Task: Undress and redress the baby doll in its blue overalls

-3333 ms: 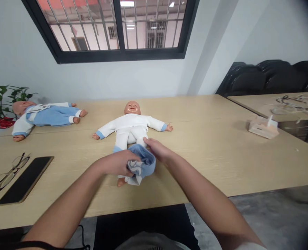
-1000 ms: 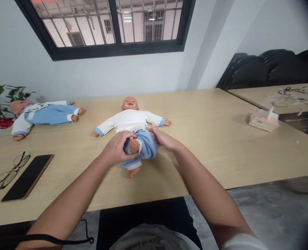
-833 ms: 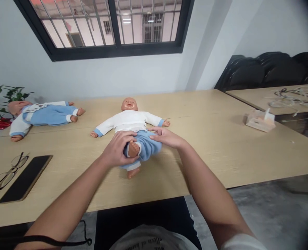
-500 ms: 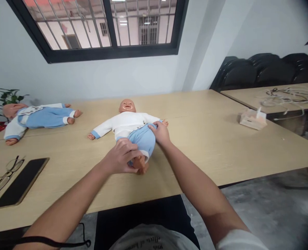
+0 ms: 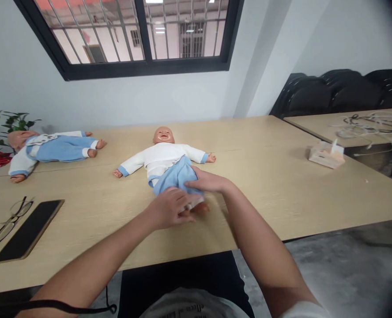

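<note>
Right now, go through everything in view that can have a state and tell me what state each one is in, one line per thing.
Doll: on its back, arms spread, white top on.
Blue trousers: up over the doll's legs to the waist.
Left hand: on the doll's feet and trouser cuffs.
Right hand: flat on the trousers.
Second doll: lying down, fully dressed.
Phone: screen dark.
Glasses: unfolded, on the table.

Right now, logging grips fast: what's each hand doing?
Left hand: closed around the doll's lower legs.
Right hand: flat on the blue pants, gripping nothing visible.
</note>
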`<state>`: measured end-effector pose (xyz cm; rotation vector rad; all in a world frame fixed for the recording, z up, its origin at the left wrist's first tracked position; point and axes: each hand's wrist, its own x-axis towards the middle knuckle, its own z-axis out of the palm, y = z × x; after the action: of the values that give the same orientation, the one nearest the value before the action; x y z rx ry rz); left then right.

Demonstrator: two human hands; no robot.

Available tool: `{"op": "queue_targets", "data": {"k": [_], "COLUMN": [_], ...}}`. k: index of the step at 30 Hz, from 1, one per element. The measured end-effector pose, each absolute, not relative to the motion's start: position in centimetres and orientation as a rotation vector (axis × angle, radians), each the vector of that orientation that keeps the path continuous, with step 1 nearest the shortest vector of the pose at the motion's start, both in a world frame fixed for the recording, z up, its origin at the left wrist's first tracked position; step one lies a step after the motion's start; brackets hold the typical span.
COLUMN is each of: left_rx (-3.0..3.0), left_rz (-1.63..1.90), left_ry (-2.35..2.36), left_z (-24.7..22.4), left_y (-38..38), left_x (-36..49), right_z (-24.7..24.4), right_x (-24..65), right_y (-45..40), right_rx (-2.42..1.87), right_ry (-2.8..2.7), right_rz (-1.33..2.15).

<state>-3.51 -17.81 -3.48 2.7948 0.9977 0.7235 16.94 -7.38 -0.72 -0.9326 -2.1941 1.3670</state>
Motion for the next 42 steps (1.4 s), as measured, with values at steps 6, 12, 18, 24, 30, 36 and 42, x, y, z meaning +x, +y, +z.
{"op": "queue_targets", "data": {"k": [6, 12, 18, 24, 30, 36, 42], "left_rx": [2.429, 2.074, 2.017, 2.15, 2.025, 1.733, 1.973], "left_rz": [0.852, 0.355, 0.452, 0.423, 0.65, 0.974, 0.578], "left_ry": [1.595, 1.452, 1.398, 1.359, 1.238, 1.053, 1.155], "left_z": [-0.7, -1.1, -2.7, -3.5, -2.0, -1.8, -3.5], "left_y": [-15.5, -14.0, -13.4, -12.9, -13.6, -13.6, -13.5], "left_x": [-9.1, -13.5, -13.9, -13.9, -13.7, -13.8, -12.8], "right_z": [-0.7, 0.4, -1.6, -5.5, -5.7, -2.7, -0.1], "right_x": [17.7, 17.3, 15.6, 14.7, 13.8, 14.3, 15.4], "right_y": [-6.9, -8.1, -16.6, -23.6, -23.2, -21.7, -20.4], "right_rx": [-0.972, -1.169, -1.17, -1.184, -1.447, -1.54, -1.564], "right_ry": [-2.301, -2.429, -2.277, -2.319, -2.277, -1.942, -1.864], "right_rz": [1.345, 1.061, 0.099, -0.002, -0.053, 0.341, 0.344]}}
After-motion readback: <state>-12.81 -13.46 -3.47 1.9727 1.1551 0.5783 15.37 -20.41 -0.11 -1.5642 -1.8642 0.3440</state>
